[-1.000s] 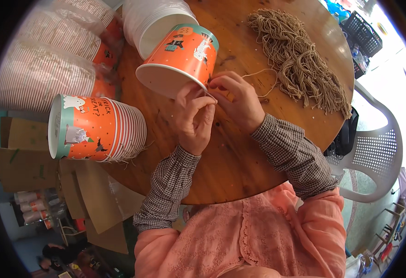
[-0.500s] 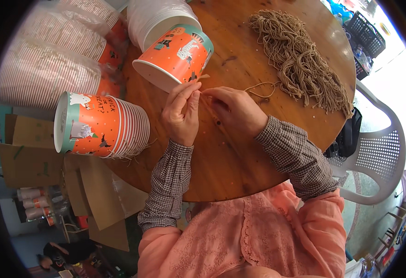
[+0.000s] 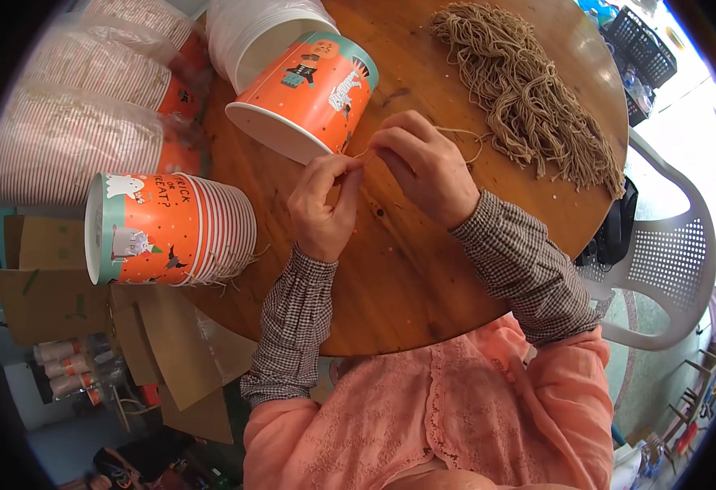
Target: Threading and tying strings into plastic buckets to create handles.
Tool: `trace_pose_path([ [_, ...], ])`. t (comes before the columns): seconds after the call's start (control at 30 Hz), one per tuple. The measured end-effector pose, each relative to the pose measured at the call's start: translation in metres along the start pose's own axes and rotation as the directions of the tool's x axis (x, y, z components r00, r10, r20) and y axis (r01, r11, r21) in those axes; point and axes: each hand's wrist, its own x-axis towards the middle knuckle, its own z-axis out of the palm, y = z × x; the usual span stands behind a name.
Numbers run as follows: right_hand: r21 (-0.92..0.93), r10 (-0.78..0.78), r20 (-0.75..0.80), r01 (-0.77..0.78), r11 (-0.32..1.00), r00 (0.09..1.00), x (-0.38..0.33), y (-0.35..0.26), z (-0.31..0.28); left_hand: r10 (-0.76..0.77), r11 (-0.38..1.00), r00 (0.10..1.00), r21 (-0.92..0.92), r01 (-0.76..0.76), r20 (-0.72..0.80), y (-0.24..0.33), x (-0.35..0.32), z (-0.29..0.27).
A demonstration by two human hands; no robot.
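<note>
My left hand [image 3: 325, 204] and my right hand [image 3: 429, 171] are close together over the table, each with thumb and finger pinched on a length of tan cord [image 3: 466, 131]. A short stretch of it shows between my fingertips; another part trails from behind my right hand towards a pile of tan cords [image 3: 529, 94]. Just beyond my left hand, an orange paper bucket [image 3: 313, 86] with a green rim and cartoon figures lies tipped on its side. A stack of matching buckets [image 3: 166, 229] lies at the left, with cord ends hanging from it.
A round wooden table [image 3: 407, 294] is under my hands. White buckets in clear plastic [image 3: 268, 33] lie behind the orange one. Wrapped bucket stacks [image 3: 80, 151] fill the far left, above open cardboard boxes [image 3: 182, 343]. A grey plastic chair [image 3: 672, 253] stands at the right.
My right hand has risen slightly, its fingers more curled. The strip that stuck out beyond my left fingertips no longer shows there. The view has shifted a little.
</note>
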Motion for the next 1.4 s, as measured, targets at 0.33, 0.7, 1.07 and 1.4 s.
trace_pose_path([
  [0.33,0.180,0.246,0.053,-0.252,0.951,0.968,-0.002,-0.010,-0.011,-0.363,0.892,0.931,-0.299,0.338,-0.031,-0.007,-0.008,-0.008],
  [0.7,0.303,0.386,0.212,-0.436,0.847,0.898,-0.002,-0.018,0.002,-0.348,0.904,0.936,-0.283,0.321,-0.051,-0.005,-0.008,-0.008],
  [1.07,0.489,0.522,0.271,-0.583,0.648,0.808,-0.002,-0.005,0.009,-0.218,0.961,0.975,-0.184,0.207,-0.040,-0.003,-0.007,-0.004],
  [1.4,0.177,0.172,-0.060,-0.159,0.971,0.983,0.000,-0.014,-0.002,0.005,0.998,0.986,0.057,0.004,-0.164,-0.004,-0.001,-0.008],
])
